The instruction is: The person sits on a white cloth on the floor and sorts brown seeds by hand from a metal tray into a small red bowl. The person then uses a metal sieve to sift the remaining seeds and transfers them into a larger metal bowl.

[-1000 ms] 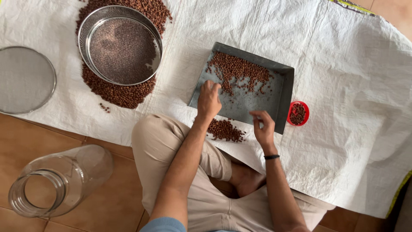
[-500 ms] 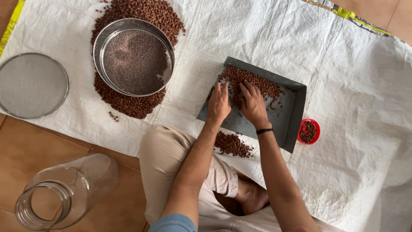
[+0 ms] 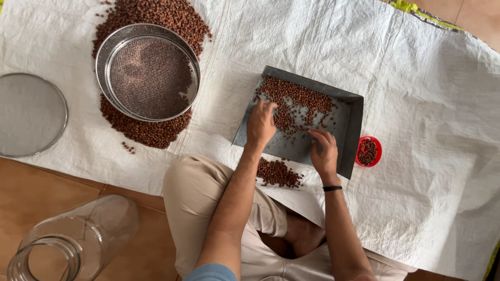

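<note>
A round metal sieve (image 3: 147, 71) is set on a heap of brown seeds (image 3: 156, 15) upon a white woven sheet (image 3: 416, 67). A flat mesh disc (image 3: 30, 114) is laid at its left edge. A clear glass jar (image 3: 73, 239) is laid on the tiled floor (image 3: 31, 184).

Grey tray (image 3: 348, 118) — brown beans (image 3: 291, 96).

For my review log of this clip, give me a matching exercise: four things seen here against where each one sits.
Things:
1. round metal sieve
2. small red bowl
3. clear glass jar
4. left hand

Places:
A. on the tiled floor, lower left
B. on the heap of brown seeds
C. in the grey tray
D. just right of the grey tray

Pairs: 1-B, 2-D, 3-A, 4-C
</note>
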